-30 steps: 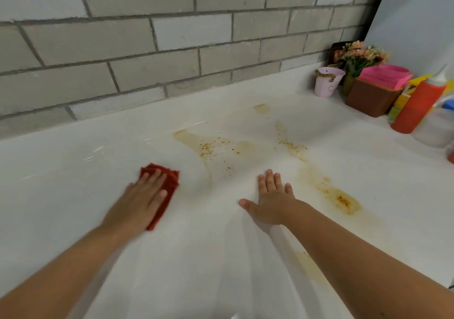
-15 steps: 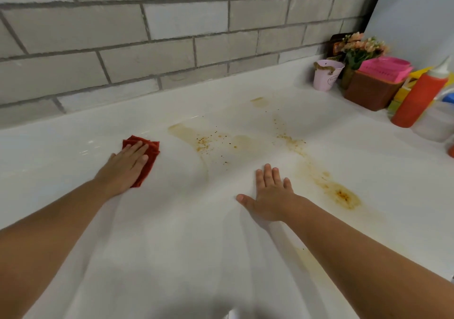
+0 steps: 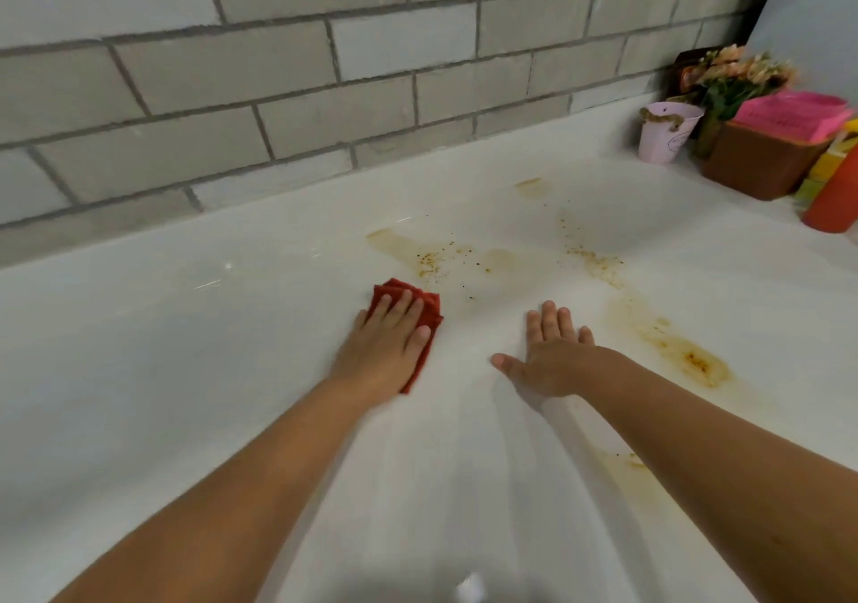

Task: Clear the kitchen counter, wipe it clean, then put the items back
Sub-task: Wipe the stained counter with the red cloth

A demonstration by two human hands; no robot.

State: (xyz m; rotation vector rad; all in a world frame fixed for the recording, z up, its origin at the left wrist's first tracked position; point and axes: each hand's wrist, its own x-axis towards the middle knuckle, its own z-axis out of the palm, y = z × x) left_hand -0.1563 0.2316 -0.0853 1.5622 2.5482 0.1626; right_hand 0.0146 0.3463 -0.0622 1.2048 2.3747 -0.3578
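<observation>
My left hand (image 3: 385,347) lies flat with straight fingers on a folded red cloth (image 3: 429,310), pressing it onto the white counter (image 3: 185,370). The cloth sits just left of a brown, speckled stain (image 3: 432,256). My right hand (image 3: 552,356) rests palm down on the counter, fingers spread, holding nothing. To its right runs a longer orange-brown stain (image 3: 682,351). A faint stain (image 3: 627,461) shows beside my right forearm.
At the back right corner stand a pink bucket (image 3: 666,133), a bunch of flowers (image 3: 738,75), a brown box (image 3: 761,166) with a pink lid (image 3: 789,114), and a red bottle (image 3: 835,203). A grey brick wall (image 3: 325,68) runs behind the counter.
My left hand has slid the red cloth to the right, from the far left toward the speckled stain. My right hand has stayed flat in place.
</observation>
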